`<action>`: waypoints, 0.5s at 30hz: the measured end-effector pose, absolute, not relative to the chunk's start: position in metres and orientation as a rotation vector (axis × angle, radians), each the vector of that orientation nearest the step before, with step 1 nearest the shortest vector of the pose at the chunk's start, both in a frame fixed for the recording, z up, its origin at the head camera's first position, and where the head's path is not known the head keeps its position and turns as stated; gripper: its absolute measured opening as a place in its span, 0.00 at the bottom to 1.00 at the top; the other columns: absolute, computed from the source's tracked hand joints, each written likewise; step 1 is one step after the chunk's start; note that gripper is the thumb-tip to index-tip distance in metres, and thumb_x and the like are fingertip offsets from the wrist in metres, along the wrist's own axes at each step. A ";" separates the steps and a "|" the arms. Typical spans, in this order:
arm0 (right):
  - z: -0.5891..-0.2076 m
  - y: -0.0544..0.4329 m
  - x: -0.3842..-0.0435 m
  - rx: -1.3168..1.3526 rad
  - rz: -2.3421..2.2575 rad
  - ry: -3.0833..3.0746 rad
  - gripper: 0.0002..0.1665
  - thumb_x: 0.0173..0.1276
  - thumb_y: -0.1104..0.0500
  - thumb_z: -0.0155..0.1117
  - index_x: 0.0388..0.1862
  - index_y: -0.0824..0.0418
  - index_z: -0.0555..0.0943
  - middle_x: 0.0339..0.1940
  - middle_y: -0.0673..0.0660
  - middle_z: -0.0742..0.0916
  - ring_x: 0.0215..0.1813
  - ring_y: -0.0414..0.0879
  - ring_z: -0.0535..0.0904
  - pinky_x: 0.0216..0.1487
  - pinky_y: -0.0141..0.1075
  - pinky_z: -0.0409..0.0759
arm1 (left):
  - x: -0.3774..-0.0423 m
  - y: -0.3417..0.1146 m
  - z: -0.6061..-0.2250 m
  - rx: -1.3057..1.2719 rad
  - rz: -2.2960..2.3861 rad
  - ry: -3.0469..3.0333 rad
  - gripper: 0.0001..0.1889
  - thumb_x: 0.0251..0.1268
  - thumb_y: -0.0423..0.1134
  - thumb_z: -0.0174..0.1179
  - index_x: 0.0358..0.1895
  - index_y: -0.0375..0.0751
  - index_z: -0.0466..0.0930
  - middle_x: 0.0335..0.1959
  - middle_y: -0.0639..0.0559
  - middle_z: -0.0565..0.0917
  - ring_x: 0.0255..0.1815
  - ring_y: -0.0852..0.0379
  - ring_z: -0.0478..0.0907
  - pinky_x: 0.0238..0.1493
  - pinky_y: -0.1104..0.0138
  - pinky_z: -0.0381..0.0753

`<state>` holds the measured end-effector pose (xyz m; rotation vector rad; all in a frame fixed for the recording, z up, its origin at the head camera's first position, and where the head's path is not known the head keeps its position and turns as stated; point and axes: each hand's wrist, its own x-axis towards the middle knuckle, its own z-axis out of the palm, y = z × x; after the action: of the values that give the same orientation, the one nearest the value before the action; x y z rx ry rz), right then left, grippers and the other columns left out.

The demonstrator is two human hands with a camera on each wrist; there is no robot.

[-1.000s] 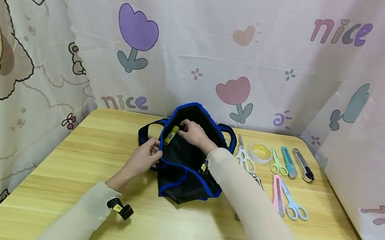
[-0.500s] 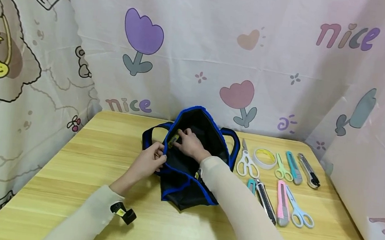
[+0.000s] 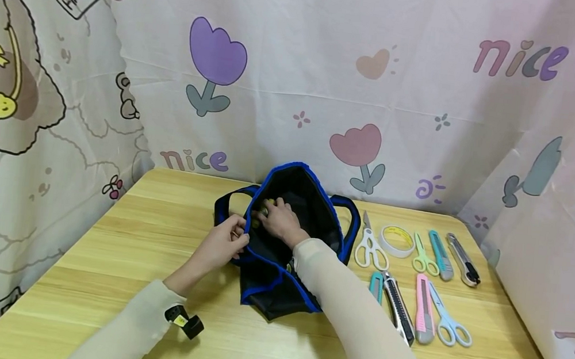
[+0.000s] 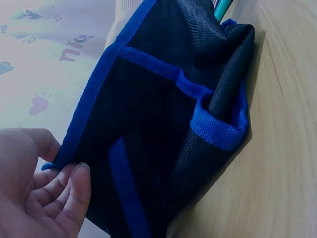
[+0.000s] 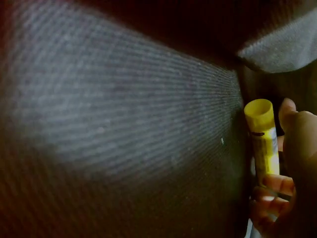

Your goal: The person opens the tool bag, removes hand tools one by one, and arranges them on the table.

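A black fabric bag with blue trim (image 3: 281,303) stands on the table, its mouth open toward me. My left hand (image 3: 219,241) pinches the blue edge at the bag's left side; in the left wrist view, thumb and fingers of the left hand (image 4: 49,188) meet on that edge. My right hand (image 3: 280,220) is inside the bag by its left wall. There, a yellow glue stick (image 5: 261,134) stands nearly upright, with the right hand's fingers (image 5: 278,184) curled over its lower part. The thumb sits slightly apart from the stick. In the head view the hand mostly covers it.
Right of the bag lie white scissors (image 3: 371,248), a tape roll (image 3: 396,250), green scissors (image 3: 425,263), a teal cutter (image 3: 440,255) and a silver cutter (image 3: 463,260). Nearer are a black-and-silver cutter (image 3: 400,309), a pink cutter (image 3: 424,308) and blue scissors (image 3: 452,328). A printed curtain (image 3: 289,58) hangs behind.
My right hand has moved deeper into the bag and over the glue stick, which was in plain sight beside the fingers. The left hand keeps its pinch on the edge. The head view has shifted slightly.
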<state>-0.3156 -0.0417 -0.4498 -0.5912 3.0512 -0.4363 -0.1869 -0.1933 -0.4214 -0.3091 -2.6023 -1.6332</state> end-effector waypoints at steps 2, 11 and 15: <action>-0.449 -0.041 -0.313 -0.577 -0.426 3.051 0.31 0.74 0.34 0.46 0.72 0.43 0.68 0.60 0.59 0.73 0.56 0.56 0.71 0.53 0.47 0.75 | -0.187 -0.193 -0.422 -0.318 -1.639 -2.595 0.14 0.69 0.30 0.54 0.54 0.30 0.71 0.39 0.43 0.76 0.28 0.54 0.79 0.26 0.63 0.83; -0.442 -0.033 -0.311 -0.475 -0.403 3.068 0.28 0.73 0.43 0.55 0.68 0.48 0.69 0.59 0.61 0.75 0.55 0.57 0.74 0.49 0.49 0.77 | -0.187 -0.193 -0.423 -0.341 -1.625 -2.592 0.14 0.69 0.32 0.54 0.54 0.32 0.71 0.40 0.42 0.76 0.28 0.54 0.79 0.27 0.63 0.83; -0.437 -0.024 -0.309 -0.454 -0.398 3.077 0.30 0.71 0.49 0.58 0.70 0.49 0.67 0.59 0.62 0.75 0.54 0.58 0.77 0.50 0.51 0.78 | -0.188 -0.195 -0.425 -0.351 -1.622 -2.591 0.14 0.69 0.32 0.54 0.55 0.31 0.70 0.40 0.42 0.75 0.29 0.53 0.79 0.27 0.63 0.83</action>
<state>-0.3093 -0.0244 -0.4370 -0.4544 3.0770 -0.3976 -0.1878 -0.1946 -0.4246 -0.3509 -2.5906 -1.6220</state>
